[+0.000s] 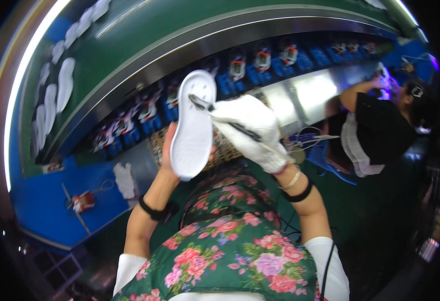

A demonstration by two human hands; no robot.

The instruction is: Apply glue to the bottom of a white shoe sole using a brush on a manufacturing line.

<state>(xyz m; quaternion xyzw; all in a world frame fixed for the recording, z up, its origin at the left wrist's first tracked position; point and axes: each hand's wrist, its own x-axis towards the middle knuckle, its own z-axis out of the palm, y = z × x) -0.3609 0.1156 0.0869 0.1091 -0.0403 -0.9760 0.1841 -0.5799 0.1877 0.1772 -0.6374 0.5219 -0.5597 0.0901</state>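
Note:
My left hand [167,159], bare, grips a white shoe sole [192,133] from beneath and holds it up lengthwise. Its thumb lies along the left edge, and fingertips show at the right edge. Small round holes dot the far end of the sole. A white knitted glove covers my right hand [252,125], which is closed around a thin dark brush [200,102]. The brush's tip lies over the far part of the sole; whether it touches is hard to tell. Part of the dark handle shows across the glove.
Beyond my hands runs a conveyor with several shoes in blue holders [263,60]. More white soles [65,85] lie on a green surface at far left. A blue table [44,200] carries a white glove [124,179]. At right sits another person [380,120] in dark clothing.

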